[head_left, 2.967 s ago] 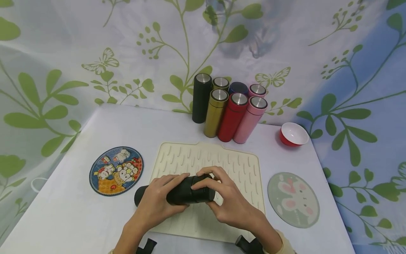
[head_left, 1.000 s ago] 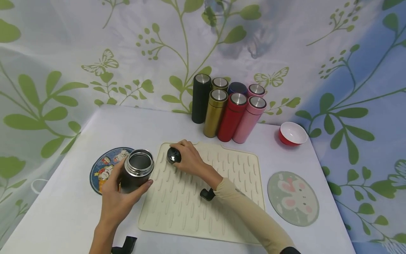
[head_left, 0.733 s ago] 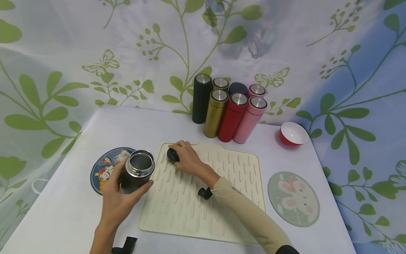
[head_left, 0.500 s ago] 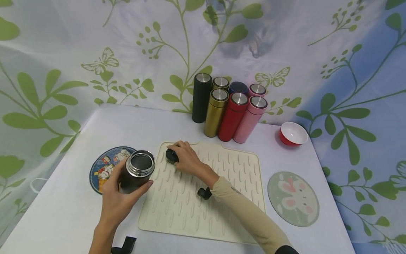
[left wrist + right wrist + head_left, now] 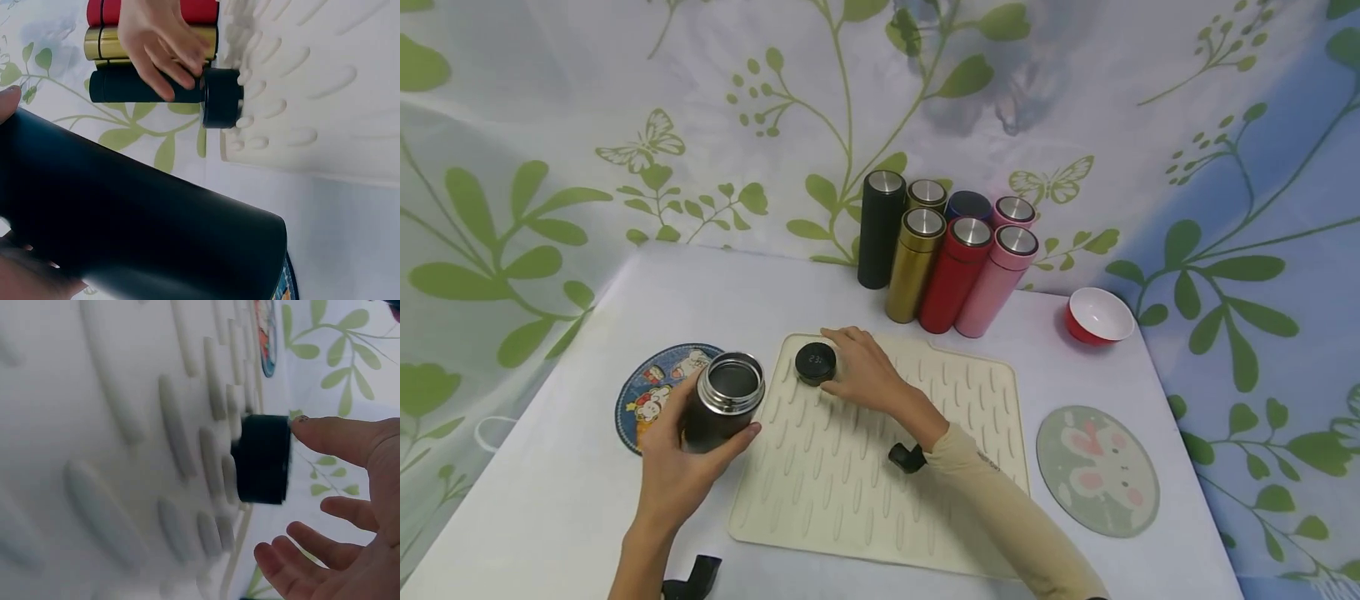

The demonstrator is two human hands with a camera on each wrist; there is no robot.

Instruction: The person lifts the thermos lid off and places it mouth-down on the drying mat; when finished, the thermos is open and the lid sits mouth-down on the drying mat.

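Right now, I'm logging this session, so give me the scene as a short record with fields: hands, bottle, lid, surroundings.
left hand: grips the black bottle
bottle mouth: uncovered
right hand: beside the lid, contact unclear
lid: on the cream mat, far-left corner, display up
behind mat: seven bottles, standing
far right: red bowl, white inside

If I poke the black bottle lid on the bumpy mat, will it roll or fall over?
The black bottle lid probably won't tip: it sits flat and is wider than tall. Its round side might roll if turned on edge. The ridged cream mat may make it bump along.
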